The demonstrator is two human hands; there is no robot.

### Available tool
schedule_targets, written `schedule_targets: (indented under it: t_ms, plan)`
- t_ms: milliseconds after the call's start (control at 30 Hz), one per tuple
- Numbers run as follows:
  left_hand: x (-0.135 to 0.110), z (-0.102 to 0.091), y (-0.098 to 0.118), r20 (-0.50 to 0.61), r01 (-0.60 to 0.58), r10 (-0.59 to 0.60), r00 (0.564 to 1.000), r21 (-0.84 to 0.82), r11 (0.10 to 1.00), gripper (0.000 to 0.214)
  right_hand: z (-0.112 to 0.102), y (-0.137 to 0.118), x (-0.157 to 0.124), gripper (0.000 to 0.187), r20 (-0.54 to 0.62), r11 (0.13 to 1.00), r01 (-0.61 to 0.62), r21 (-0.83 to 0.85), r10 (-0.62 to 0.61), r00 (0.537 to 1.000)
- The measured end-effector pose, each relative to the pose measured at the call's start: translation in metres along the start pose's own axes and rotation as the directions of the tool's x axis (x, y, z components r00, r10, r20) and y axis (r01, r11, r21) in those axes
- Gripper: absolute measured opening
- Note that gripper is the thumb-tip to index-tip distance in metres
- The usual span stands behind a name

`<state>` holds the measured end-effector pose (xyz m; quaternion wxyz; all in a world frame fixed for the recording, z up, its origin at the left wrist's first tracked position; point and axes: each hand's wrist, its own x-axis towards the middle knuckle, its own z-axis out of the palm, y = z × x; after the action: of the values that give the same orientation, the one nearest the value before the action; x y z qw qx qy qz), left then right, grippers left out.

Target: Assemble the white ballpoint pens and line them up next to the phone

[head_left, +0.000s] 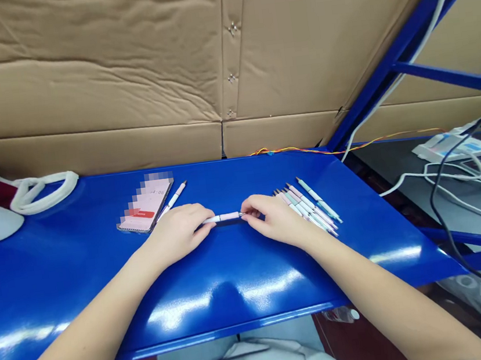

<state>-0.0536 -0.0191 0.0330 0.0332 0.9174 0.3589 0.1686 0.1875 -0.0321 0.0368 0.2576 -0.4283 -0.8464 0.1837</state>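
Over the blue metal bench (245, 287), my left hand (178, 233) and my right hand (270, 219) grip opposite ends of a white and pale pink pen (223, 217), held level just above the surface. Next to my left hand, a loose white pen (173, 200) lies against a smartphone (146, 203) with a lit pink screen, part of it pixelated. To the right of my right hand lies a fanned group of several pastel pens (307, 207), with their tips pointing away from me toward the right.
Cardboard sheets (122, 72) stand behind the bench, and orange-yellow wires (307, 149) run along its back edge. A white bag with a looped handle (44, 191) sits at the left. Blue rack bars (411, 36) and tangled white and black cables (455, 177) are at the right.
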Motion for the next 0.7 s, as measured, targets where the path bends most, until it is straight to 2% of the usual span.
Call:
schedule_targets:
  t_ms: [167, 433, 533, 700]
  plan:
    - [-0.0005, 0.0016, 0.001, -0.029, -0.002, 0.002, 1.0, -0.013, 1.0, 0.024, 0.0017, 0.004, -0.0005, 0.007, -0.002, 0.996, -0.049, 0.077, 0.05, 0.999]
    - [-0.0007, 0.0016, 0.0027, -0.047, -0.027, 0.025, 0.999, -0.056, 0.998, 0.024, 0.001, 0.0032, 0.001, 0.019, 0.08, 0.997, -0.072, -0.025, 0.073, 0.994]
    - [-0.0003, 0.0016, 0.0029, -0.047, -0.03, 0.026, 0.999, -0.073, 0.997, 0.025, 0.0017, 0.0024, 0.0013, 0.026, 0.069, 0.996, -0.093, 0.001, 0.093, 0.993]
    - [0.0002, 0.0013, 0.0017, -0.041, -0.009, 0.004, 0.999, -0.118, 0.993, 0.025, -0.0011, 0.0056, 0.001, 0.013, 0.051, 0.991, -0.079, 0.109, 0.074, 0.996]
